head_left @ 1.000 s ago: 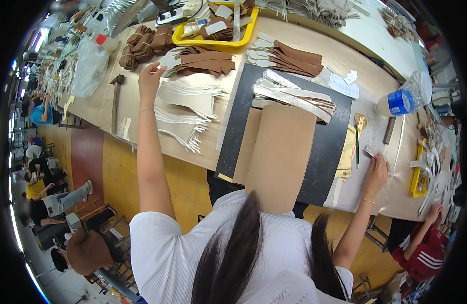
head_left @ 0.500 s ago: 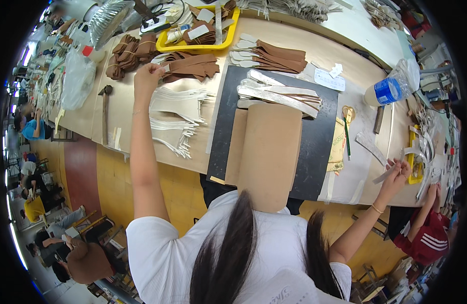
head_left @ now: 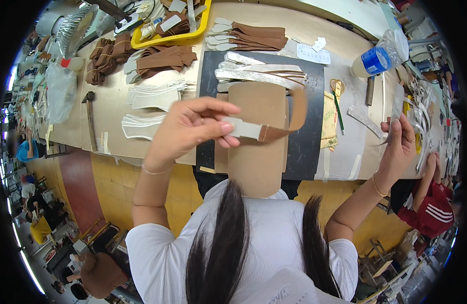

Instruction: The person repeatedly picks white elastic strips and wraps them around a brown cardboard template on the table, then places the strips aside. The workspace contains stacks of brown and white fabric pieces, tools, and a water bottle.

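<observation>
My left hand (head_left: 190, 126) is closed on the pale end of a brown strap (head_left: 297, 109), pinched between thumb and fingers. The strap's loose brown end curls up to the right, over a beige rounded form (head_left: 257, 147) that stands on a black mat (head_left: 307, 157). At the right, my right hand (head_left: 401, 139) is shut on a thin pale strip (head_left: 397, 101), which points upward from the fingers. Behind the form, several whitish strips (head_left: 261, 76) lie across the mat. A fanned pile of brown straps (head_left: 167, 60) rests farther left.
White pieces (head_left: 144, 124) lie in front of the left strap pile. A hammer (head_left: 90, 119), a yellow tray (head_left: 190, 38), a blue-labelled bottle (head_left: 372, 62) and a green pencil (head_left: 338, 111) are around the table. A co-worker in a red shirt (head_left: 428, 202) is close on my right.
My left hand has come from the brown strap pile to in front of the form, bringing one strap with it. My right hand has lifted its strip, now more upright.
</observation>
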A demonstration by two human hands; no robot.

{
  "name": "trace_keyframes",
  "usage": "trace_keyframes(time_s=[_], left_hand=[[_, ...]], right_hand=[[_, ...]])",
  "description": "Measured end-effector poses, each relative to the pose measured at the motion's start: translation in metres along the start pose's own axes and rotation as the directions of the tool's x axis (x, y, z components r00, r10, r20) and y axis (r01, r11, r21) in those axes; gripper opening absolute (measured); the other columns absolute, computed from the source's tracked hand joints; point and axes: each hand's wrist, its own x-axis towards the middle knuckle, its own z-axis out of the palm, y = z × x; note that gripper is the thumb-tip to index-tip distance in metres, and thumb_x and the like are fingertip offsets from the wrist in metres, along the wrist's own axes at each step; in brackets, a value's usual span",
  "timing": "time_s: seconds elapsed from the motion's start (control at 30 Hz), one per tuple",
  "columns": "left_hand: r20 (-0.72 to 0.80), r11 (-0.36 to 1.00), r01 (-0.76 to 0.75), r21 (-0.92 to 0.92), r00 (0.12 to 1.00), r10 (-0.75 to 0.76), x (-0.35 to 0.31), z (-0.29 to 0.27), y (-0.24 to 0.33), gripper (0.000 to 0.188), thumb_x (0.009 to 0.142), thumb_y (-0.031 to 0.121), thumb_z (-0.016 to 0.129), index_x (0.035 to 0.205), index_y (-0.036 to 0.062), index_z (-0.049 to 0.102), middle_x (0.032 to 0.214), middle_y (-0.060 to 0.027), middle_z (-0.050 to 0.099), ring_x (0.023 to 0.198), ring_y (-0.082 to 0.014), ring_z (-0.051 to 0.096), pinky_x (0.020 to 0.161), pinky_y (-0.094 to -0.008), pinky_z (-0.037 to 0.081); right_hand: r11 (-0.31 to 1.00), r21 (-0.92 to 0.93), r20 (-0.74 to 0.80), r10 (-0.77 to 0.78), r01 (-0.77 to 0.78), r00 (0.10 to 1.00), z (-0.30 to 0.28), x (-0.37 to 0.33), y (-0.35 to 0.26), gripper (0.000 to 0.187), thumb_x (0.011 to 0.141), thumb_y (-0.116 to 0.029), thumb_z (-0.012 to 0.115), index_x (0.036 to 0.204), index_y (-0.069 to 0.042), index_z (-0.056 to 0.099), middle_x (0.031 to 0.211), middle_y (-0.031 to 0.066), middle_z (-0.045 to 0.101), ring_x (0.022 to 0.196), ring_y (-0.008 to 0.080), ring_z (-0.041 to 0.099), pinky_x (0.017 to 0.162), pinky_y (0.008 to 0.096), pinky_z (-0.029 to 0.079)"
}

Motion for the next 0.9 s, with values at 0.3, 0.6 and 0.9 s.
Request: trace_keyframes(time_s=[0.3,0.6,0.9], left_hand=[[0.006,0.984,0.113,-0.135,0.994,-0.114,-0.004,-0.011,-0.037,0.019,0.085,-0.001,0.061,0.102,-0.0073,0.061,0.084,-0.0159,0.067,0.073,-0.0195,0.069,0.065,-0.0246,0.057],[0.053,0.910,0.083,-0.405,0.996,-0.067,-0.014,-0.014,-0.042,0.029,0.092,0.012,0.057,0.111,-0.0106,0.058,0.090,-0.0199,0.066,0.077,-0.0233,0.069,0.068,-0.0256,0.057],[-0.018,0.988,0.065,-0.137,0.997,-0.068,-0.024,-0.007,-0.030,0.027,0.088,0.004,0.061,0.112,-0.0083,0.060,0.091,-0.0177,0.068,0.081,-0.0194,0.069,0.072,-0.0242,0.055]], right_hand=[[0.950,0.135,0.474,0.186,-0.280,0.861,0.059,-0.026,-0.047,0.010,0.085,-0.006,0.065,0.089,0.001,0.059,0.073,0.0066,0.063,0.056,0.0114,0.061,0.053,0.0199,0.050],[0.831,-0.264,0.839,0.448,-0.490,0.308,0.130,-0.044,-0.071,0.018,0.083,-0.013,0.070,0.082,0.004,0.063,0.064,0.0018,0.061,0.048,0.0043,0.057,0.042,0.0166,0.042],[0.851,-0.334,0.840,0.464,-0.406,0.283,0.149,-0.045,-0.065,0.017,0.083,-0.012,0.068,0.081,0.004,0.063,0.060,0.0025,0.060,0.046,0.0054,0.057,0.042,0.0177,0.042]])
